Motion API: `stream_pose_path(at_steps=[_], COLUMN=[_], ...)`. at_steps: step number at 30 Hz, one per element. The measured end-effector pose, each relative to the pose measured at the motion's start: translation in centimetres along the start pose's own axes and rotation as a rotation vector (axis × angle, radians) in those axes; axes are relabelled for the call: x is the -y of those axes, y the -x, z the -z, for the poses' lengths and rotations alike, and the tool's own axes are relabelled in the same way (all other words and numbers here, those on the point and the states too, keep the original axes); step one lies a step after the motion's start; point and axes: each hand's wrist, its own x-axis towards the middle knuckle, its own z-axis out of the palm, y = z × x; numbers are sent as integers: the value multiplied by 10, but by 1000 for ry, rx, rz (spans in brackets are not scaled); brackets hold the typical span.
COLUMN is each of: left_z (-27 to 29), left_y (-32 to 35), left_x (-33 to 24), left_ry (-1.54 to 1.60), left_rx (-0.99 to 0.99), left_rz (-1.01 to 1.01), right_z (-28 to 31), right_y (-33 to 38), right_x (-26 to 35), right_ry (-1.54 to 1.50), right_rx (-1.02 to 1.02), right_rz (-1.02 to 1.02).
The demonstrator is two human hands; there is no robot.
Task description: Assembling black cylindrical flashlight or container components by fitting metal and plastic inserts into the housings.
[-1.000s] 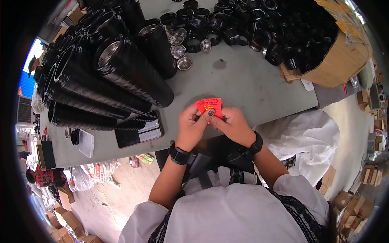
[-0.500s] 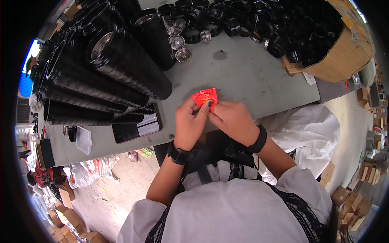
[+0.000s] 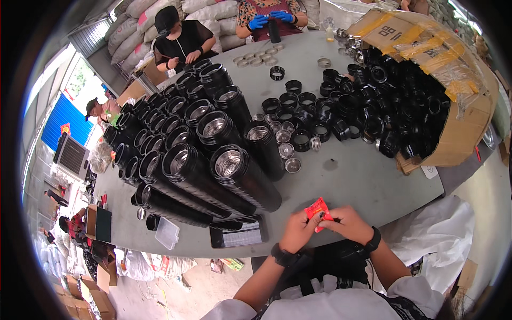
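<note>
The left hand [image 3: 298, 231] and right hand [image 3: 350, 226] pinched 1 red packet [image 3: 318, 206] near the front edge of the tabletop [image 3: 362, 184]; 1 phone [image 3: 238, 234] lay to their left.

Worktable, broad, grey, flat-topped [image 3: 368, 186]. Floor, pale, hard-surfaced [image 3: 200, 290], stretching left of the table. Wall, grey, ribbed sheet [image 3: 92, 38], rear left. Opening, tall, daylit [image 3: 80, 80], left side; blue ribbed panel [image 3: 68, 128] at its lower part. Cabinet, pale-framed, dark louvred front [image 3: 72, 154], near the panel. Sacks, bulging, whitish [image 3: 128, 36], stacked along the rear.
</note>
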Motion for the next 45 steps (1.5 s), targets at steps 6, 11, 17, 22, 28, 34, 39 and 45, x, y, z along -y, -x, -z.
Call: stream_pose_path(at_steps=[6, 11, 17, 22, 28, 34, 39, 45], left_z=[-3, 6, 9, 4, 3, 0, -2, -21], left_y=[-9, -16, -20, -16, -17, -21, -23, -10], left_x=[8, 5, 4, 3, -5, -10, -23, -31], left_ry=[255, 170, 104, -13, -350, -356, -422, -361], left_rx=[48, 138, 214, 216, 154, 109, 103, 156], left_rz=[8, -31, 1, -169, -241, -345, -387, -383], right_z=[9, 12, 1, 24, 38, 34, 31, 37], right_y=[-10, -19, -14, -5, 1, 1, 4, 38], right_x=[-9, 1, -18, -9, 19, 32, 31, 7], right_ry=[-536, -213, -145, -151, -10, 213, 262, -349], right_rx=[138, 38, -124, 14, -285, -294, -339, -777], right_rz=[-157, 58, 140, -22, 260, 250, 281, 132])
